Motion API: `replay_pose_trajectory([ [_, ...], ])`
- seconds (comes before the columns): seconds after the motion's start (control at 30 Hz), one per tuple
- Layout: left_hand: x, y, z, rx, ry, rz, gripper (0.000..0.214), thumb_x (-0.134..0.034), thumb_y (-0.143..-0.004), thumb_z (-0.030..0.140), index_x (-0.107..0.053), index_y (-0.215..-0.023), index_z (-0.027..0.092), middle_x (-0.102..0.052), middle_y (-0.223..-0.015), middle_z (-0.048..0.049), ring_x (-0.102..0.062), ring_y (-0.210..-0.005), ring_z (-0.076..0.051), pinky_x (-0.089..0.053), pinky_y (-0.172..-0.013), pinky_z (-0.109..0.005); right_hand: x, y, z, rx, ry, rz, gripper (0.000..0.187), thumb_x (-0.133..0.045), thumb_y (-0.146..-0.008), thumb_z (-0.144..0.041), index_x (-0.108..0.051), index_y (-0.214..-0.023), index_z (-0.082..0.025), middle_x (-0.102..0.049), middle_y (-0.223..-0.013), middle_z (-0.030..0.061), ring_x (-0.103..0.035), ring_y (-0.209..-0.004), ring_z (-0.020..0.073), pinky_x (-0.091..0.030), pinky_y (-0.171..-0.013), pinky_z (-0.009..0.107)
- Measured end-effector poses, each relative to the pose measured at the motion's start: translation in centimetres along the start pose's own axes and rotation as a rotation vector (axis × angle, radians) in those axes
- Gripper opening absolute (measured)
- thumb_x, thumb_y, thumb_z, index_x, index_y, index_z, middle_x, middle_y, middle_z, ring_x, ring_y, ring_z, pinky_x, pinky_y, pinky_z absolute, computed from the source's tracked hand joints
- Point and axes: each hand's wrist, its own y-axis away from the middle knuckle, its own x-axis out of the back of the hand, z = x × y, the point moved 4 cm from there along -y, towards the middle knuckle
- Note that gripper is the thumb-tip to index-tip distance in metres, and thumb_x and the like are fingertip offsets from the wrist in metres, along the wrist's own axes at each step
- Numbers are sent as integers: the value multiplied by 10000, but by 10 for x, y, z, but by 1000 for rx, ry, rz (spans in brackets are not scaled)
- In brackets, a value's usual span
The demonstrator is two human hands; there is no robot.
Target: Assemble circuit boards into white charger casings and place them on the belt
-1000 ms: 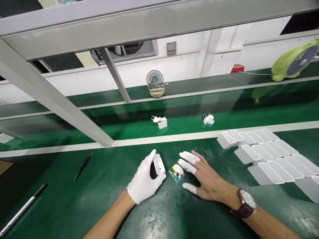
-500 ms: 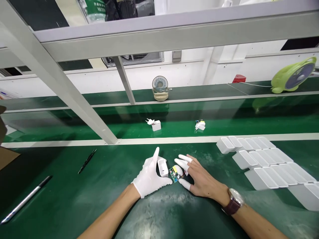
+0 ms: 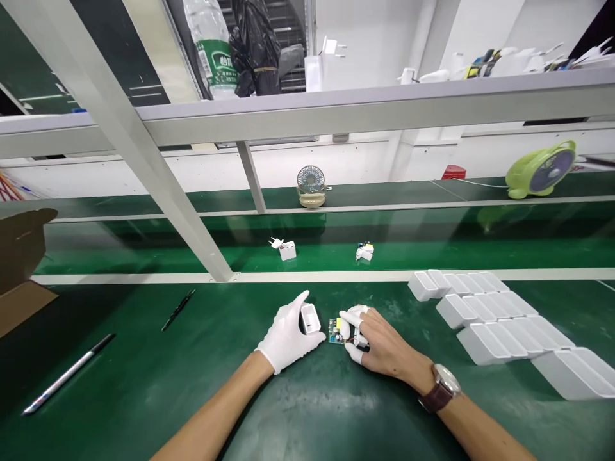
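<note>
My left hand, in a white glove, is wrapped round a small white charger shell and holds it upright on the green bench. My right hand wears white finger cots and a brown wristwatch. Its fingertips pinch a small green circuit board that lies just right of the shell. The two hands sit close together, almost touching.
Rows of white shells lie to the right. Two pens lie to the left, beside a cardboard box. On the conveyor belt behind are a charger part and another part. A metal frame post slants overhead.
My right hand's fingers have closed from flat onto the circuit board. The view has tilted up, showing the upper shelf. The parts on the belt have drifted left.
</note>
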Motion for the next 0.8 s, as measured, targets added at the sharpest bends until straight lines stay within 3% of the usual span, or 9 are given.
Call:
replay_pose_trajectory([
  [0.23,7,-8,-5,50,55,-4,852,-729,-726,411,-371,-1488,276,-610,-1350,-70,-489,-1327,-307,-368,-1124,-472,12,-1,25,-184,24,67,598,-599,-948,-446,-431,-1470,-209,-526,-1453,134,-489,-1350,295,-422,-1139,503],
  [0.37,9,-6,-6,79,117,-37,872,-726,-719,411,-363,-1503,297,-599,-1376,-66,-489,-1334,-308,-378,-1121,-460,16,-19,57,-334,76,77,622,-559,-949,-496,-440,-1469,-175,-534,-1440,152,-471,-1369,300,-383,-1164,489],
  [0.5,11,-5,-11,124,149,-26,867,-723,-711,435,-392,-1501,300,-568,-1407,-80,-471,-1353,-321,-367,-1129,-464,11,-56,94,-443,132,83,751,-605,-896,-513,-415,-1474,-72,-489,-1455,227,-439,-1393,354,-358,-1170,491],
  [0.63,9,-5,-16,130,171,-26,863,-719,-693,399,-412,-1495,309,-561,-1395,-78,-450,-1355,-324,-359,-1127,-465,-8,-105,128,-593,153,95,915,-672,-818,-571,-402,-1446,36,-510,-1397,313,-496,-1332,422,-423,-1101,520],
  [0.7,7,-5,-20,131,188,-34,870,-725,-675,380,-425,-1489,318,-560,-1385,-77,-454,-1344,-326,-363,-1122,-454,-21,-131,137,-633,153,106,907,-705,-784,-594,-461,-1400,25,-519,-1388,314,-531,-1294,424,-456,-1068,507],
  [0.8,3,-5,-26,144,223,-51,889,-742,-649,376,-434,-1483,339,-552,-1376,-73,-463,-1327,-324,-369,-1117,-438,-44,-166,143,-648,148,138,717,-729,-794,-575,-582,-1279,-68,-491,-1442,254,-533,-1290,384,-457,-1064,494],
])
